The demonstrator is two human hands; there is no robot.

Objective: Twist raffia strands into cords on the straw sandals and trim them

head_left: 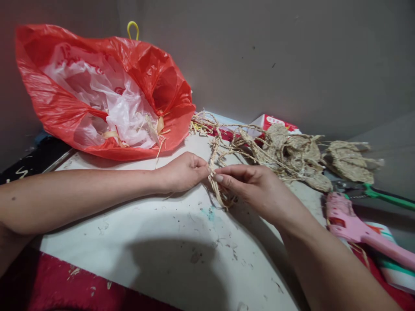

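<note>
The left hand [185,173] and right hand [254,183] are pinching a straw cord [213,156] over the bench [97,235]; its far part is seemingly showing finished braid, while nearer strands [216,193] are lying loose, not yet braided.

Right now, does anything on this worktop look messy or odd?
Yes: dark specks and a bluish smear mar the white tabletop near the braided fibre, and loose strands untidily overhang the red bag's rim.

Cord [215,186] ctr, bag [61,103] behind L (glue gun [355,228] R).
</note>
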